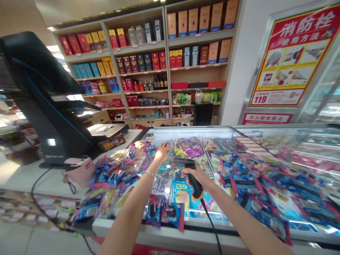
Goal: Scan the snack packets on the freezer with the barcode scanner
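Observation:
My right hand [196, 175] is wrapped round the grip of a black barcode scanner [195, 184], whose head points left over the glass-topped freezer [159, 226]. A cable hangs from the scanner's yellow-ringed base. My left hand [163, 152] reaches farther out, fingers stretched over small snack packets near the back of the glass; whether it grips one is hard to see. Beside it lie purple packets [190, 147]. Blue and pink packets [244, 180] are heaped to the right, with more blue packets [106, 177] on the left. Two blue packets [164, 212] rest at the front edge.
On the left counter stand a black checkout terminal [47, 106] and a pink cup-shaped bag [81, 171]; a black cable [34, 191] trails off the edge. Behind the freezer, shelves [143, 72] hold boxes and bottles. A red fire-hydrant sign [292, 60] hangs at right.

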`<action>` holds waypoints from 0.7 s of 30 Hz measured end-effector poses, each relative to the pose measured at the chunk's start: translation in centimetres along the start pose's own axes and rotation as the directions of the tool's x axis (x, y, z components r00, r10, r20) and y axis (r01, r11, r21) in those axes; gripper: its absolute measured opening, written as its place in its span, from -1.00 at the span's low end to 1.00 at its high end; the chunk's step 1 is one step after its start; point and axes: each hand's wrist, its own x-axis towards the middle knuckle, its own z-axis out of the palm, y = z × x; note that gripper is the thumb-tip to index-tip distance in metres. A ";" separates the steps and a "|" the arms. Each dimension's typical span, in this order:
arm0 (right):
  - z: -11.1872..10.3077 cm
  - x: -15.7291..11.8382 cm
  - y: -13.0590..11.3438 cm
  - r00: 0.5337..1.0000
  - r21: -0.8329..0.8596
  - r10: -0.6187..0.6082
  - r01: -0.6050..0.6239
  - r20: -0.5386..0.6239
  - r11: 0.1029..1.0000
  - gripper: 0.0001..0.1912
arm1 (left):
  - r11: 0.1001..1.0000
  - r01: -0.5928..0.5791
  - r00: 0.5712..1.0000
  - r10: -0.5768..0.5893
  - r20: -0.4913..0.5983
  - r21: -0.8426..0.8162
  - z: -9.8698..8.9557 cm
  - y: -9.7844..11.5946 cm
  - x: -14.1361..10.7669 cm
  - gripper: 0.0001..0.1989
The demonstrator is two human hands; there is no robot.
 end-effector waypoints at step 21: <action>-1.1 -1.6 -1.5 0.998 -0.062 -0.066 0.067 0.023 0.996 -0.78 | 0.408 0.237 0.971 -0.130 0.201 -0.882 -3.6 3.9 -7.7 -0.32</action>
